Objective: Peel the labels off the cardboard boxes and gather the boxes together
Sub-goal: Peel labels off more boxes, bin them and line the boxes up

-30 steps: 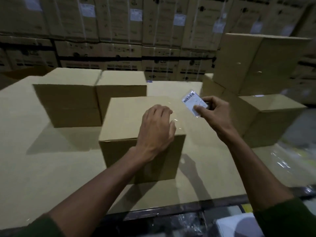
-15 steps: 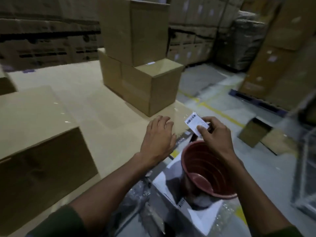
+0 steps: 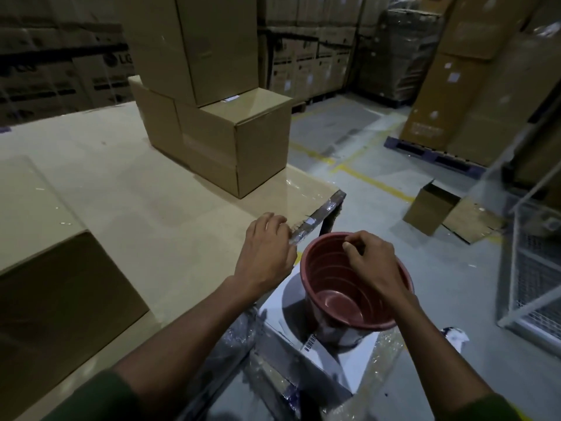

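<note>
Red plastic bucket point(image 3: 349, 287) sits directly under my right hand point(image 3: 372, 262), whose fingertips are pinched over its mouth; whether the label is between them I cannot tell. My left hand point(image 3: 267, 253) rests loosely curled on the platform edge point(image 3: 315, 218). Cardboard boxes point(image 3: 230, 141) stand ahead-left, nearer my left hand, bare platform between.

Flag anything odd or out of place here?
One thing: an open cardboard box lies tipped on its side on the floor, a flap splayed flat, apart from the stacked boxes on the platform. Otherwise the right hand is over the red bucket; the label isn't visible.
</note>
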